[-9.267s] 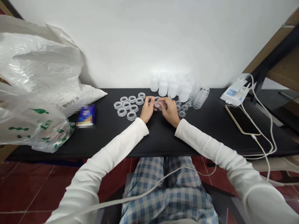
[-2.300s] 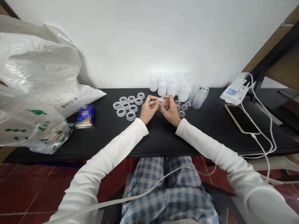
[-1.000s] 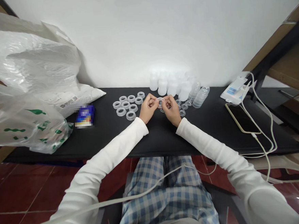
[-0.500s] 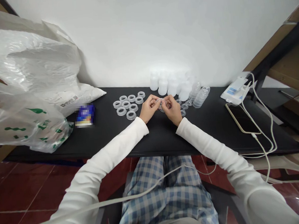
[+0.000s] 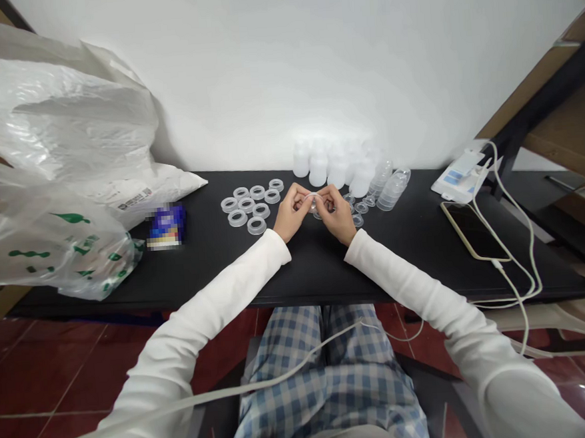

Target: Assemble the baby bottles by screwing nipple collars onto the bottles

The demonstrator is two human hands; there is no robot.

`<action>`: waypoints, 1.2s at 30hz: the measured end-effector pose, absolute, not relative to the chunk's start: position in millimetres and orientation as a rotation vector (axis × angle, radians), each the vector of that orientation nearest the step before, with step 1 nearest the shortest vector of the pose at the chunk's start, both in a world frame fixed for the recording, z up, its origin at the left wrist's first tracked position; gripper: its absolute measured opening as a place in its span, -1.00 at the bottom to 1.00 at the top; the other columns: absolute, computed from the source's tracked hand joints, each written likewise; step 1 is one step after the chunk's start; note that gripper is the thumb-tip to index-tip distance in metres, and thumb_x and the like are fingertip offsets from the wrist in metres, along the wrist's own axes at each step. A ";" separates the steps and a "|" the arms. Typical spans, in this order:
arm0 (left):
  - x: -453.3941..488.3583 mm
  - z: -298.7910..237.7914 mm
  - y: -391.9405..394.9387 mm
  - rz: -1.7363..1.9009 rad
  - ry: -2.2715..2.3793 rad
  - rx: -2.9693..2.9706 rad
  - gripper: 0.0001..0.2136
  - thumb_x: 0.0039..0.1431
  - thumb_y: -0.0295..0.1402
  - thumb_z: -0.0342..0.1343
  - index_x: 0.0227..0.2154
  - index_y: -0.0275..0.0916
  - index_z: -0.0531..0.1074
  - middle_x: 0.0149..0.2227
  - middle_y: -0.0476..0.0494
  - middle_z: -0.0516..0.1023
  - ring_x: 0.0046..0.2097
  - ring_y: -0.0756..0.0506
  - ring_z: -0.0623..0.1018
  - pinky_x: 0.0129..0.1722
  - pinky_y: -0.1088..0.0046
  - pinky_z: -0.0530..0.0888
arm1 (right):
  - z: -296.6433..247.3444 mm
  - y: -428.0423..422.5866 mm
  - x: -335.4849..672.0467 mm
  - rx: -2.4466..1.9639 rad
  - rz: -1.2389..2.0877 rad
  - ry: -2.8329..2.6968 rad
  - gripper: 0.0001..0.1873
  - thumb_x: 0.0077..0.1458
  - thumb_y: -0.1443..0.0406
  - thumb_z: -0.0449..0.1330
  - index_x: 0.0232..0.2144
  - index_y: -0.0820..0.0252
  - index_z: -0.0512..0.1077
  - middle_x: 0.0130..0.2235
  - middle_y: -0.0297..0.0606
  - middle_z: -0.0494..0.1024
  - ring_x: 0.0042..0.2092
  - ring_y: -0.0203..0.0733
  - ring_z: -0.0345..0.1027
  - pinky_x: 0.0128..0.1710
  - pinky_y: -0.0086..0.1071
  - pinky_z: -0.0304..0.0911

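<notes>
Over the middle of the black table, my left hand (image 5: 292, 213) and my right hand (image 5: 336, 213) are closed on a clear plastic ring (image 5: 313, 196) from both sides. Thumbs and fingertips pinch its edge, and they hide part of it. To the left of my left hand lie several similar translucent rings (image 5: 256, 225). Several small clear nipple-shaped pieces (image 5: 361, 207) lie just right of my right hand. Behind the hands, white translucent bottles (image 5: 318, 170) stand upright in a group against the wall. Stacked clear domed caps (image 5: 393, 190) lean beside them.
A blue packet (image 5: 167, 226) and large plastic bags (image 5: 70, 188) sit at the left. On the right are a phone (image 5: 474, 231), a white cable (image 5: 528, 229) and a white-and-blue package (image 5: 460, 175). Another cable (image 5: 264, 383) crosses above my lap.
Both hands stay in nearly the same place with the ring between them. Only slight finger movement shows; the things on the table have not moved.
</notes>
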State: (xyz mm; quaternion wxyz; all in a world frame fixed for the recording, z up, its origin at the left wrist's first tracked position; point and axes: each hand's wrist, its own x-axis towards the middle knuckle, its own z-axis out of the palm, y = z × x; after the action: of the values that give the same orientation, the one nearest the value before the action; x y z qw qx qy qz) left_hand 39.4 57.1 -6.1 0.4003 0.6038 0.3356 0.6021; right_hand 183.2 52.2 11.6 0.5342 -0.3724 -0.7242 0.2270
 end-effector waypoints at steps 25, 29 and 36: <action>39.9 -11.5 62.0 1.517 0.826 1.535 -0.63 0.12 -0.06 0.29 -0.17 -0.17 0.36 -0.35 0.02 0.49 -0.33 0.04 0.48 -0.27 0.53 0.40 | 9.3 57.0 186.1 -0.898 0.507 -1.712 -0.85 0.24 0.16 0.12 -0.28 0.10 0.31 -0.42 -0.38 0.43 -0.44 -0.31 0.21 -0.39 -0.36 0.17; 40.2 -11.9 61.6 1.528 0.840 1.527 -0.66 0.12 -0.10 0.30 -0.18 -0.17 0.37 -0.36 0.03 0.48 -0.35 0.05 0.45 -0.30 0.55 0.38 | 8.0 57.5 185.6 -0.896 0.520 -1.709 -0.81 0.24 0.13 0.13 -0.29 0.10 0.31 -0.44 -0.40 0.41 -0.44 -0.31 0.18 -0.40 -0.37 0.16; 40.6 -10.8 59.9 1.547 0.855 1.509 -0.67 0.13 -0.10 0.30 -0.22 -0.19 0.38 -0.42 0.06 0.42 -0.41 0.08 0.39 -0.37 0.57 0.33 | 8.1 55.5 182.8 -0.888 0.557 -1.679 -0.79 0.23 0.11 0.14 -0.31 0.09 0.28 -0.48 -0.44 0.33 -0.46 -0.32 0.14 -0.41 -0.38 0.13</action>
State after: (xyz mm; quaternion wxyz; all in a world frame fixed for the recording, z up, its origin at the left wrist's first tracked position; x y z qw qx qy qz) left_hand 40.6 59.9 -10.8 0.3975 0.5960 0.3375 0.6107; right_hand 182.8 55.5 8.1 0.5490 -0.3750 -0.7090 0.2351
